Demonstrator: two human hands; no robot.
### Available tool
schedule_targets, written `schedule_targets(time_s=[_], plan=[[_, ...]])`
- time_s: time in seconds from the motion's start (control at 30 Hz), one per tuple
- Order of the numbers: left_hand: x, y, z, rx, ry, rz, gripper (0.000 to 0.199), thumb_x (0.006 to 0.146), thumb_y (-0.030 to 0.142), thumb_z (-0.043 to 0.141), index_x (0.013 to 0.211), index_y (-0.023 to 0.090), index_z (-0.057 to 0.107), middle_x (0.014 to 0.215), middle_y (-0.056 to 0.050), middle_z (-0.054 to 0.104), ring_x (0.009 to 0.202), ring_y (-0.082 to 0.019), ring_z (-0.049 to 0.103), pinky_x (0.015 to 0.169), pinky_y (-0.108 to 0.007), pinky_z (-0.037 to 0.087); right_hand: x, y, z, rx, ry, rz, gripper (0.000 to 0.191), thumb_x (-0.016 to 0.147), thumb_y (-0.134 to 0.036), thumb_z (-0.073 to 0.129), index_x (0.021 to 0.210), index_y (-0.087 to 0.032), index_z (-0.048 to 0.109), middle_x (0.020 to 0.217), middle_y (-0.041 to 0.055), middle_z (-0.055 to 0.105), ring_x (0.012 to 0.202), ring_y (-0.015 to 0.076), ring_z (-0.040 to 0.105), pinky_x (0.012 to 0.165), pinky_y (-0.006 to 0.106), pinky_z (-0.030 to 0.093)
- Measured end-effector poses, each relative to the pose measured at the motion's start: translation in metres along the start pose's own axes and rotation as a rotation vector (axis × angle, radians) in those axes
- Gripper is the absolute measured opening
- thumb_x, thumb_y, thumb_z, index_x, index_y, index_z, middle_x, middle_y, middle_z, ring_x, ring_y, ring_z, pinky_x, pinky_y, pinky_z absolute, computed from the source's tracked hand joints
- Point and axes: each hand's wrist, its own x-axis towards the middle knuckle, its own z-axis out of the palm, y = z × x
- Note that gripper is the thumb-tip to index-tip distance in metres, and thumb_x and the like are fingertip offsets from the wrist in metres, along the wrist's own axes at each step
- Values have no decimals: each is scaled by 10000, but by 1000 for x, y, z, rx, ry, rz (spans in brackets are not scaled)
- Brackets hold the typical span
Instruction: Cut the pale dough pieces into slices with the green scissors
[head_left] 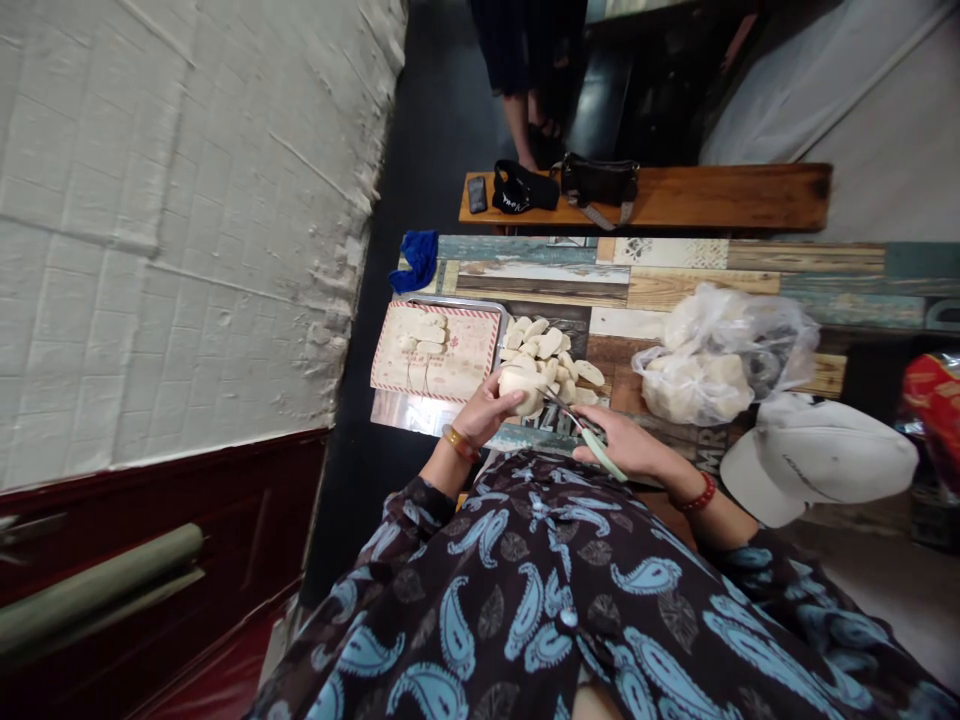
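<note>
My left hand [484,408] holds a pale, round steamed bun [522,390], with the fingers wrapped around its near side. In my right hand [626,440] is a pair of scissors [596,445] with light green handles. The dark blades point left and reach the bun's right side; whether they cut into it is too small to tell. Just behind the bun, a pile of pale bun slices [550,343] lies on the table. To the left, several more slices [429,335] rest on a printed paper sheet [390,368] over a metal tray [501,330].
Plastic bags of buns [697,385] stand on the patterned table [675,290] at right, near a white cap [817,460] and a red package [934,400]. A blue cloth [416,260] lies far left. Beyond, a bench [720,195] carries bags and a phone; a person's legs [517,125] show behind.
</note>
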Motion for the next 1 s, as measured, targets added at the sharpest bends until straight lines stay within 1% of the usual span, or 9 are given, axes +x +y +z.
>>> schedule_targets(time_s=[0.1,0.2,0.3,0.47,0.6,0.73,0.87,1.0], plan=[[-6,1,3,38,-22,-34,668,628,355,877,1207,194,585,1195,-96,675,971,-224,664,798,-351,571,-5,2,-5,-59,4,-29,698,749,-493,744,1346,-169,585,1219,146,662,1058,309,644,946,443,510],[-9,-1,6,72,-6,-22,649,632,362,875,1182,163,593,1167,-103,679,916,-205,660,748,-314,569,-8,3,-11,-121,-10,-67,709,749,-498,752,1355,-174,576,1241,154,650,1091,318,635,971,463,498],[-8,-3,10,105,-1,15,618,635,364,875,1148,133,619,1130,-108,696,936,-201,657,779,-284,545,-9,-2,-17,-174,-24,-76,735,757,-500,748,1375,-153,551,1263,169,638,1121,327,627,988,476,491],[-6,-5,14,130,-23,31,596,635,363,878,1128,124,645,1090,-102,717,923,-189,661,830,-279,514,-7,-10,-23,-187,-63,-64,734,762,-508,739,1363,-131,551,1274,180,637,1145,336,625,991,470,496],[-4,-7,13,148,-32,13,575,634,363,878,1105,117,659,1084,-107,722,918,-192,665,829,-281,511,-5,-8,-24,-171,-69,-73,755,757,-507,742,1376,-125,540,1273,183,641,1133,334,635,988,464,500],[-4,-8,13,167,-31,1,579,617,356,886,1094,111,668,1083,-109,726,919,-196,668,835,-289,514,-3,-6,-25,-143,-102,-91,789,757,-521,735,1391,-101,526,1283,199,640,1136,340,634,987,469,500],[-3,-7,14,176,-53,-9,577,632,364,873,1113,115,674,1104,-111,724,938,-205,669,858,-305,515,-1,-7,-27,-105,-127,-100,760,757,-531,732,1375,-127,553,1244,177,672,1094,339,651,949,467,520],[-1,-6,14,195,-59,-4,570,635,361,867,1117,122,678,1115,-104,722,972,-212,665,880,-304,506,0,-8,-28,-125,-107,-100,706,759,-529,740,1341,-157,598,1204,155,696,1052,332,668,915,451,535]])
